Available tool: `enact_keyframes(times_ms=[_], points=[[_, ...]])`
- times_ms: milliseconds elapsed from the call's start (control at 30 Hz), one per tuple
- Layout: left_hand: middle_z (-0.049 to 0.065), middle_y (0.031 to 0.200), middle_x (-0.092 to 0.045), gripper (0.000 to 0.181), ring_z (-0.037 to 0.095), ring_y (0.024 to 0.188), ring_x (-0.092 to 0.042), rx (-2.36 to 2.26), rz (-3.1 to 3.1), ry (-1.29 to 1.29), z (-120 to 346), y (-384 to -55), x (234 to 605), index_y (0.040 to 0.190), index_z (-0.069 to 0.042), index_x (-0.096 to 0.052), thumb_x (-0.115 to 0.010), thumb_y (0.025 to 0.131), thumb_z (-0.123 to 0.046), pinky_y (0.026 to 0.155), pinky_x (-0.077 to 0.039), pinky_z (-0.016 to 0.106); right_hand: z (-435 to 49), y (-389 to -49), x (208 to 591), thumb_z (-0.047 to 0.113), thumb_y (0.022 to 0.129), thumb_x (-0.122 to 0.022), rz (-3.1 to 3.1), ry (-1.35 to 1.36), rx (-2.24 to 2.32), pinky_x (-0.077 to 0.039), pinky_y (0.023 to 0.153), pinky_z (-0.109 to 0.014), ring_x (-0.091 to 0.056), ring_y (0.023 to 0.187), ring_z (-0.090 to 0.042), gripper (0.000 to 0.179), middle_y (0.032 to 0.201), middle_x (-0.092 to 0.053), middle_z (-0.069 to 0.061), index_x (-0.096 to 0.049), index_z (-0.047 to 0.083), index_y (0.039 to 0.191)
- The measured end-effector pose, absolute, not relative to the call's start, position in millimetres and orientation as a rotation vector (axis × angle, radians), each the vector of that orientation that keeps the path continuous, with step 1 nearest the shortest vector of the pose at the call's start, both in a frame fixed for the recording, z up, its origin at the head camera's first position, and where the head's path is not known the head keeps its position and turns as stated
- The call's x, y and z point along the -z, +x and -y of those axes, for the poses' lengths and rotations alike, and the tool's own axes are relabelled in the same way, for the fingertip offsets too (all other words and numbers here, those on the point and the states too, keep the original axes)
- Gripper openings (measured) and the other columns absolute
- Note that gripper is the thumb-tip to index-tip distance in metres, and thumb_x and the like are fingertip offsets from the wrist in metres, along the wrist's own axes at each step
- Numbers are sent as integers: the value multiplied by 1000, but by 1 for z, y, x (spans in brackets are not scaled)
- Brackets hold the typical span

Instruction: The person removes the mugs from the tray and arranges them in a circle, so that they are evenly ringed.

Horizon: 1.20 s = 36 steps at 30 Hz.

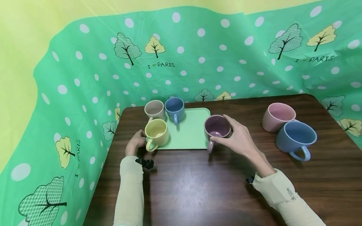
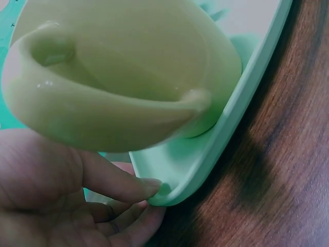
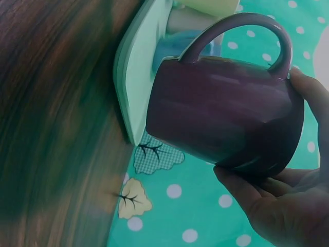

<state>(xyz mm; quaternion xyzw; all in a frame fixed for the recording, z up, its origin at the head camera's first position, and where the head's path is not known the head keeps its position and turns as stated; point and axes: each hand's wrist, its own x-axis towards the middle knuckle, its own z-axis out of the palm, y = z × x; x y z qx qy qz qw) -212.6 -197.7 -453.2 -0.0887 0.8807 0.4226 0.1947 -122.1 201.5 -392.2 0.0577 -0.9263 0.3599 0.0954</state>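
My right hand (image 1: 240,138) grips a purple mug (image 3: 226,113) near its rim, thumb by the handle and fingers on the far side. In the head view the mug overlaps the right end of a light green tray (image 1: 192,131). At the tray's near left corner, my left hand (image 2: 56,190) pinches the tray's edge between thumb and fingers. A yellow mug (image 1: 156,133) stands on the tray just beside that hand, handle toward me. Behind it on the tray are a grey mug (image 1: 154,110) and a blue mug (image 1: 174,108).
To the right on the dark wooden table (image 1: 192,188) stand a pink mug (image 1: 272,119) and a larger-looking blue mug (image 1: 294,138), close together. A green dotted cloth (image 1: 198,69) hangs behind the table and along its left side.
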Motion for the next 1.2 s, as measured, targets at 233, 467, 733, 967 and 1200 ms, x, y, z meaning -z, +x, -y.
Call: enact_keyframes(times_ms=[233,467,733,967,1200], points=[[19,107,-47,25,26,90,-49,-1176,-2473,-235,198,-211,451,102,2,-42,-46,78,6,68,-42,26,-209,-115,391,58,66,-78,2730,142,-1060,-43,92,-57,-52,120,-38,100,139,-50,-18,-39,9,144],[16,102,-46,24,24,84,-48,-1213,-2445,-246,197,-209,451,100,0,-41,-47,78,8,66,-41,26,-219,-106,393,58,66,-79,2747,74,-1032,-42,93,-57,-51,121,-38,101,140,-49,-18,-39,9,144],[15,100,-48,24,25,86,-50,-1227,-2451,-247,196,-207,454,99,0,-42,-48,77,9,67,-42,25,-233,-96,398,57,64,-80,2751,26,-1008,-42,91,-57,-51,120,-40,101,139,-49,-20,-41,7,143],[13,96,-48,22,24,86,-49,-1223,-2469,-248,196,-207,455,100,0,-43,-46,79,8,69,-40,25,-246,-90,398,58,65,-79,2761,15,-971,-42,88,-58,-51,117,-42,102,135,-51,-23,-40,6,143],[13,94,-47,24,23,85,-49,-1236,-2470,-249,198,-207,455,99,0,-43,-45,78,9,68,-40,26,-262,-83,398,56,66,-80,2763,-8,-958,-42,86,-56,-53,112,-38,98,131,-54,-21,-42,6,141]])
